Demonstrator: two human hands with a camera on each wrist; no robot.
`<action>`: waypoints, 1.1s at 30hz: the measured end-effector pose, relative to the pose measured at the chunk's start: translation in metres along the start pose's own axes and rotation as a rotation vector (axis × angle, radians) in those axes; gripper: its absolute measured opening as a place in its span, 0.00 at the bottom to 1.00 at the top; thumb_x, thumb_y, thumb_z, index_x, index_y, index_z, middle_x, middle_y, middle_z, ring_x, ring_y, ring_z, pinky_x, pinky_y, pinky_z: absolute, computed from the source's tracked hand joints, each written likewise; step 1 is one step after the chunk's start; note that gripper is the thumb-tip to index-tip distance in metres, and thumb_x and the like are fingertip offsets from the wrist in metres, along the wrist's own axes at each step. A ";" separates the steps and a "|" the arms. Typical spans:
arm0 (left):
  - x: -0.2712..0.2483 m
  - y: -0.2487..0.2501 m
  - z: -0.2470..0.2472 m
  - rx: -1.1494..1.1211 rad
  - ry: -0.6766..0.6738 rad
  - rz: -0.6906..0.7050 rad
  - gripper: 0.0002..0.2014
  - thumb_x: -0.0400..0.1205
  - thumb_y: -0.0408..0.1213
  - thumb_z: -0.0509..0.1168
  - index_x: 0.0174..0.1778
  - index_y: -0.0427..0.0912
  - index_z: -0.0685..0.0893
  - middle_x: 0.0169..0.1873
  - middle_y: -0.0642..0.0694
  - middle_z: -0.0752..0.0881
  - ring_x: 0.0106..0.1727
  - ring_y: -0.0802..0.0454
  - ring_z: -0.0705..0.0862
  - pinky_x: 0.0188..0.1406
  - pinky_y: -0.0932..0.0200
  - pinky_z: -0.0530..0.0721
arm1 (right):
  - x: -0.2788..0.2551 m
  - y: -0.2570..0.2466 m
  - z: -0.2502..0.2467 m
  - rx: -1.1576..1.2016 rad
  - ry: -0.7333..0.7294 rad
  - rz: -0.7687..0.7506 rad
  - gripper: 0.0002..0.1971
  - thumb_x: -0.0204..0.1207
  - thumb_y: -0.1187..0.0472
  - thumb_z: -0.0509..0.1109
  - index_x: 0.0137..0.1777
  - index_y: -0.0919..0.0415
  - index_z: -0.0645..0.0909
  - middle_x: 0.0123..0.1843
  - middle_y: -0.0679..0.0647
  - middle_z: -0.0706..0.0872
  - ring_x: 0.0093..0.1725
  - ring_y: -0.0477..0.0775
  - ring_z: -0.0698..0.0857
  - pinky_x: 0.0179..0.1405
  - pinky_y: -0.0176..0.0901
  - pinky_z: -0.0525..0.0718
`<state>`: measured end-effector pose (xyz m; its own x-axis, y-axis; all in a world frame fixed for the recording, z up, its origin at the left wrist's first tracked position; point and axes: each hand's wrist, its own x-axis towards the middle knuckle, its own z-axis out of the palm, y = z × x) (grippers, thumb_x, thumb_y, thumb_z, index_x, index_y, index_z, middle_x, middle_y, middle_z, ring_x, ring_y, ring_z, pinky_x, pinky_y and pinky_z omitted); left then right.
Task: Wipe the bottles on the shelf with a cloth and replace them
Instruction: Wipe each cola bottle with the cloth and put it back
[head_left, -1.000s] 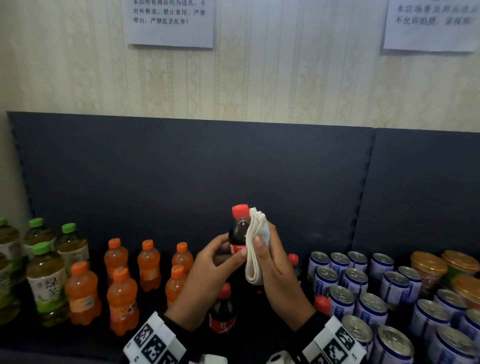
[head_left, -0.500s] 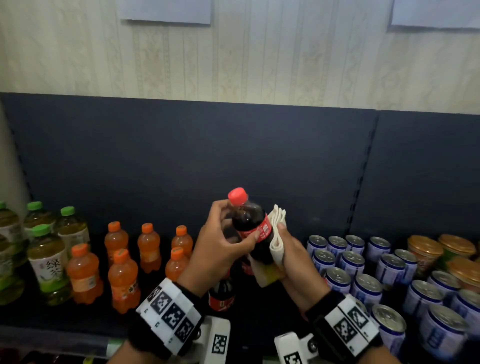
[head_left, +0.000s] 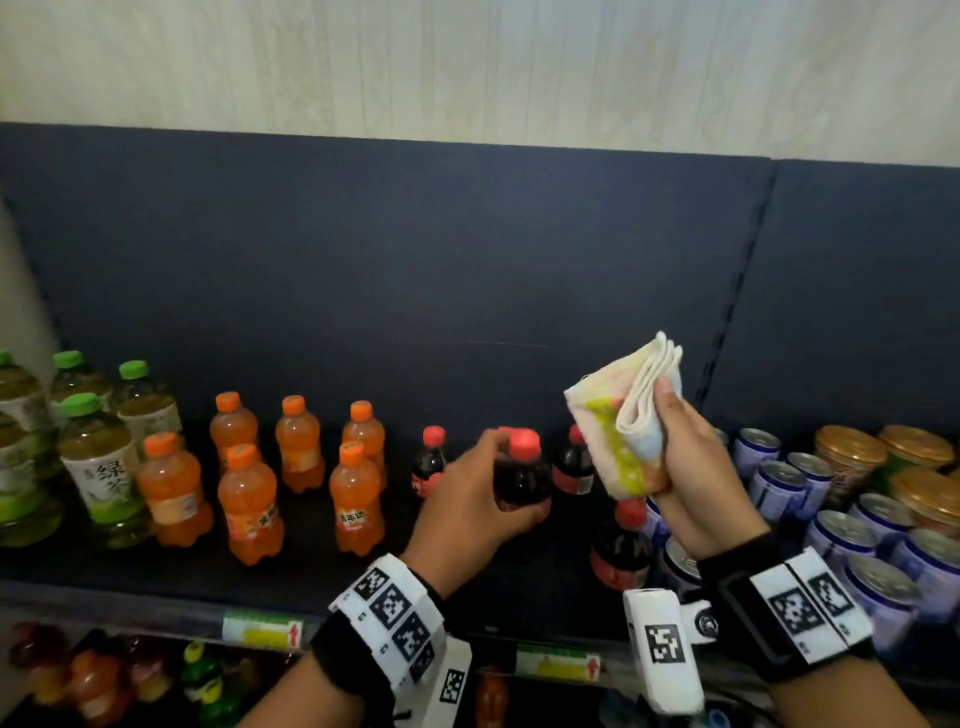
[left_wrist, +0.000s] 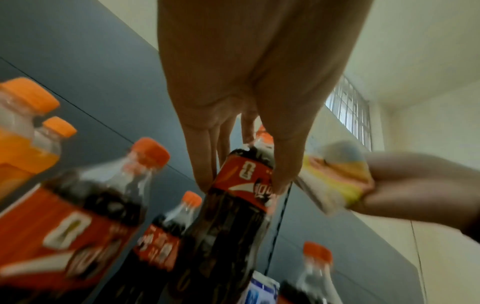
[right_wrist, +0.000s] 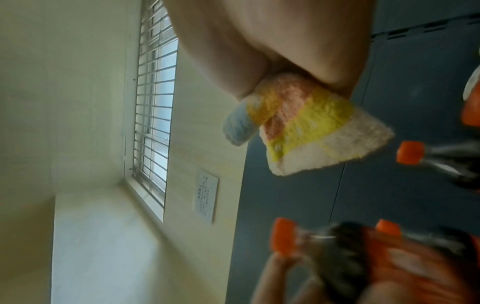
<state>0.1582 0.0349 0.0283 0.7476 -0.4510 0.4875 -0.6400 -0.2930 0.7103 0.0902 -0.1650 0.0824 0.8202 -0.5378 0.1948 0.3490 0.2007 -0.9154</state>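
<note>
My left hand (head_left: 480, 499) grips a small cola bottle (head_left: 521, 475) with a red cap and red label, upright and low over the dark shelf (head_left: 156, 577), among other cola bottles (head_left: 430, 460). In the left wrist view the fingers (left_wrist: 205, 164) and thumb curl round the cola bottle (left_wrist: 233, 216) at its label. My right hand (head_left: 680, 457) holds a folded white, yellow and pink cloth (head_left: 623, 415) up to the right of the bottle, apart from it. In the right wrist view the cloth (right_wrist: 306, 123) sticks out of my closed palm.
Orange soda bottles (head_left: 249, 504) stand left of the colas, green tea bottles (head_left: 98, 467) at the far left. Several blue-and-white cans (head_left: 841, 530) and gold-lidded tins (head_left: 852, 452) fill the right side. A dark back panel (head_left: 467, 260) rises behind. A lower shelf (head_left: 104, 675) holds more drinks.
The left hand has lowered the cola bottle from chest height down to the shelf among the other colas. The right hand has pulled the cloth off the bottle and away to the right.
</note>
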 end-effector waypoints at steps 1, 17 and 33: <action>-0.003 -0.003 0.009 0.012 -0.036 -0.014 0.28 0.73 0.45 0.83 0.66 0.54 0.78 0.59 0.55 0.90 0.62 0.61 0.88 0.65 0.51 0.85 | -0.001 0.000 0.001 0.027 -0.004 0.014 0.23 0.95 0.49 0.57 0.78 0.63 0.81 0.71 0.67 0.91 0.72 0.69 0.89 0.74 0.67 0.86; -0.027 -0.026 0.032 0.201 -0.121 -0.136 0.31 0.82 0.43 0.74 0.82 0.46 0.73 0.72 0.46 0.82 0.74 0.47 0.81 0.72 0.47 0.80 | -0.006 0.020 0.013 0.197 -0.079 0.225 0.22 0.93 0.44 0.59 0.69 0.57 0.89 0.64 0.59 0.95 0.56 0.54 0.97 0.46 0.50 0.95; -0.014 -0.060 -0.051 -0.047 0.166 -0.287 0.07 0.80 0.34 0.77 0.53 0.38 0.91 0.46 0.45 0.92 0.51 0.49 0.91 0.59 0.46 0.88 | -0.019 0.031 0.045 0.171 -0.131 0.203 0.19 0.93 0.53 0.62 0.75 0.62 0.85 0.70 0.63 0.92 0.74 0.65 0.88 0.79 0.68 0.80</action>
<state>0.1953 0.1017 0.0047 0.9175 -0.2112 0.3370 -0.3928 -0.3475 0.8515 0.1059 -0.1119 0.0659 0.9287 -0.3645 0.0678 0.2339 0.4341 -0.8700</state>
